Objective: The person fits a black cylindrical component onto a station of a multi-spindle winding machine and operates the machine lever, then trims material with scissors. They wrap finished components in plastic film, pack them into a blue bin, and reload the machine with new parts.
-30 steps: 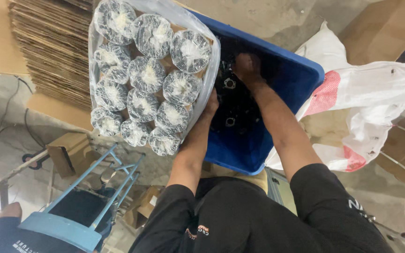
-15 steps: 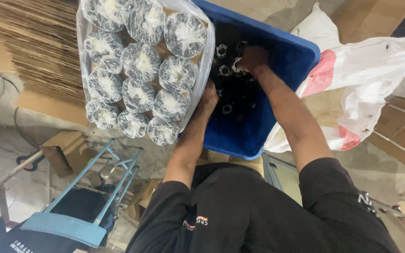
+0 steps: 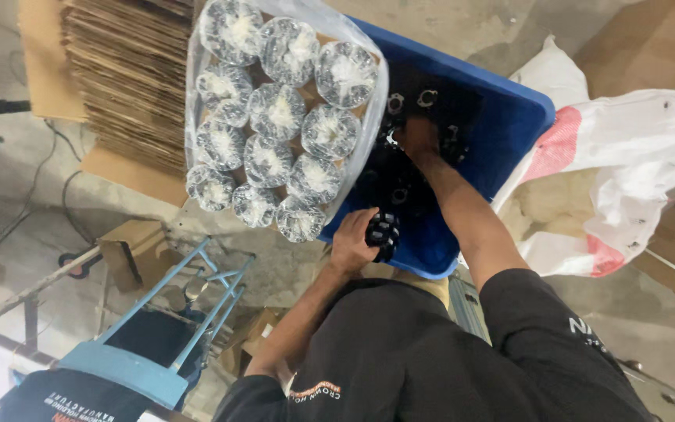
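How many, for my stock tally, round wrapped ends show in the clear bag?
12 wrapped ends, four rows of three in the clear bag; others may hide behind.

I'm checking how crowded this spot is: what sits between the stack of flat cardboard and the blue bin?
In the head view, a clear plastic bag of wrapped rolls lies between the cardboard stack and the blue bin, overlapping the bin's near edge.

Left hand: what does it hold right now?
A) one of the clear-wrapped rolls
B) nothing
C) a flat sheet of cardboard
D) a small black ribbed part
D: the left hand is closed on a small black ribbed part at the near rim of the blue bin.
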Demonstrator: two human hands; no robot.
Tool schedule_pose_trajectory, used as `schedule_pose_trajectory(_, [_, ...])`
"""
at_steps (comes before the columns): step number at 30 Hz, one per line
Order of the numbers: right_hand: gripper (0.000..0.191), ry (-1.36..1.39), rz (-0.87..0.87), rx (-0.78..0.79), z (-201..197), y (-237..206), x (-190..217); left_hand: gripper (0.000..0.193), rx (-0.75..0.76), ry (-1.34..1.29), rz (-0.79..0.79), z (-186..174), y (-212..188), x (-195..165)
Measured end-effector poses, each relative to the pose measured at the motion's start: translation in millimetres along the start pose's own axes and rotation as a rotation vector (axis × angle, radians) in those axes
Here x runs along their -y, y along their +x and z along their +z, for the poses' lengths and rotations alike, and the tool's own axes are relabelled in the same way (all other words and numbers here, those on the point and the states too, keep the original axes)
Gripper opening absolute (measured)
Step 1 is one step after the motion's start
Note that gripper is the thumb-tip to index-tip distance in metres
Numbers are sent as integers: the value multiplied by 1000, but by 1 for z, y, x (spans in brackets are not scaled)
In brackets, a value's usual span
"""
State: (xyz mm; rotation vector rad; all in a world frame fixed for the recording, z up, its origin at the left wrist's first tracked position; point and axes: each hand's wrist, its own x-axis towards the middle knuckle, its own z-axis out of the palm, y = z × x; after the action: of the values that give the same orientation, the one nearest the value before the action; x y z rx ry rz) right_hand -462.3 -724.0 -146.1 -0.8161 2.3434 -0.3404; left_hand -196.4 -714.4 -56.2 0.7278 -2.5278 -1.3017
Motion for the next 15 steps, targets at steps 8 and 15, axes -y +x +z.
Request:
schedule_pose_trajectory(8, [31, -16, 186, -29, 23, 7, 29, 69, -54, 18, -113, 11, -9, 14])
schedule_pose_trajectory(15, [51, -223, 153, 142, 18, -22, 60, 69, 11, -44, -76, -5, 0, 6])
